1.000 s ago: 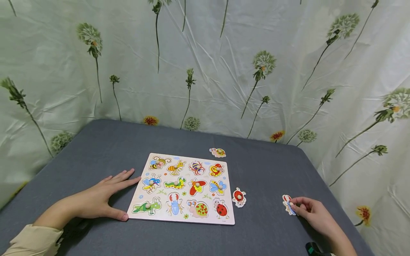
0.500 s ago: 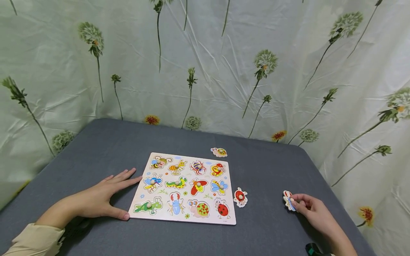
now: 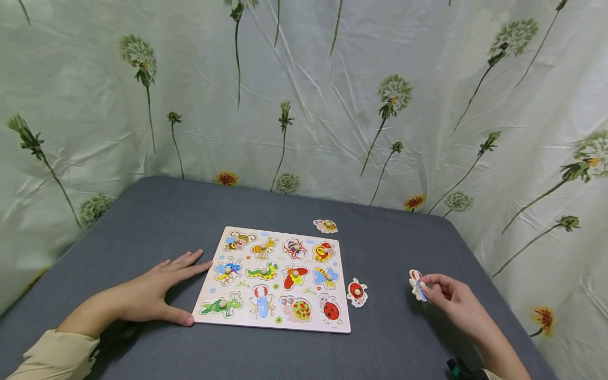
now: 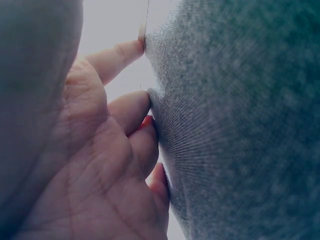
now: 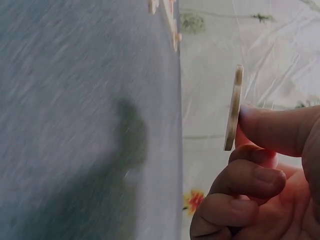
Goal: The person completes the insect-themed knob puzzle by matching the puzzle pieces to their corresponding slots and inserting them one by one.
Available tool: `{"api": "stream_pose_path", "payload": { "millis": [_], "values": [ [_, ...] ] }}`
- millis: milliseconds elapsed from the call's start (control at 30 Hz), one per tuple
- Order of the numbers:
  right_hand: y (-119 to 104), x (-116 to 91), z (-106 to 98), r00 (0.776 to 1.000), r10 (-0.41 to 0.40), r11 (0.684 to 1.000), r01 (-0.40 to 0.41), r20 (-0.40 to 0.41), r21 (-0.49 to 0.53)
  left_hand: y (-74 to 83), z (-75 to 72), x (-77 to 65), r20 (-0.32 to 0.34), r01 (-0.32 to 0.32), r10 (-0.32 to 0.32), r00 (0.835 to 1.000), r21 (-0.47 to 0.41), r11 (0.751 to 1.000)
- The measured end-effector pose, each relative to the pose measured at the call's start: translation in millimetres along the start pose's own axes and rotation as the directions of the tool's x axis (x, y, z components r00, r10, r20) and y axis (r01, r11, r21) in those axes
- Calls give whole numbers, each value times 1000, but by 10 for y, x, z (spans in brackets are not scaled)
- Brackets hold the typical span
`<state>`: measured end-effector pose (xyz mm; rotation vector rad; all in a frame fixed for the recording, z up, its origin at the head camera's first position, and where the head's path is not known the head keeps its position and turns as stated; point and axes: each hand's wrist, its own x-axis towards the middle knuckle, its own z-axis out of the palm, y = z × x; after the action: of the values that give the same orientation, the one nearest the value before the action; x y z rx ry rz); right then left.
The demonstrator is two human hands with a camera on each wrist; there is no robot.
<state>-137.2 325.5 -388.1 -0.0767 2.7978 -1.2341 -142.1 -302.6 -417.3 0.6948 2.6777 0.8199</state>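
Observation:
My right hand (image 3: 453,303) pinches a stag beetle puzzle piece (image 3: 416,286), red and blue with a pale border, between thumb and index finger. In the right wrist view the piece (image 5: 233,110) appears edge-on, off the table. My left hand (image 3: 147,293) rests on the table with spread fingers, its index finger and thumb touching the left edge of the puzzle board (image 3: 304,324). Several knobbed insect pieces sit in the board. Its bottom row shows knobless printed pictures of a stag beetle (image 3: 262,302), a snail (image 3: 296,310) and a ladybug (image 3: 330,310).
A loose ladybug piece (image 3: 357,293) lies just right of the board. Behind the board's far right corner lies a loose snail piece (image 3: 325,226). The dark grey table (image 3: 389,338) ends at a flowered curtain (image 3: 323,153).
My right hand has lifted the stag beetle piece from the table and carried it slightly left and away from me. My left hand and the board keep their places.

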Motion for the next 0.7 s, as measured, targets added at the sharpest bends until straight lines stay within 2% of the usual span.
{"api": "stream_pose_path", "payload": {
  "millis": [467, 700],
  "values": [
    [-444, 139, 217, 990, -97, 992, 87, 105, 94, -1, 0, 8, 2, 3, -3, 1000, -3, 1000],
    [-674, 218, 377, 976, -160, 984, 147, 146, 96, -7, 7, 7, 0, 4, -4, 1000, -1, 1000]
  ]
}}
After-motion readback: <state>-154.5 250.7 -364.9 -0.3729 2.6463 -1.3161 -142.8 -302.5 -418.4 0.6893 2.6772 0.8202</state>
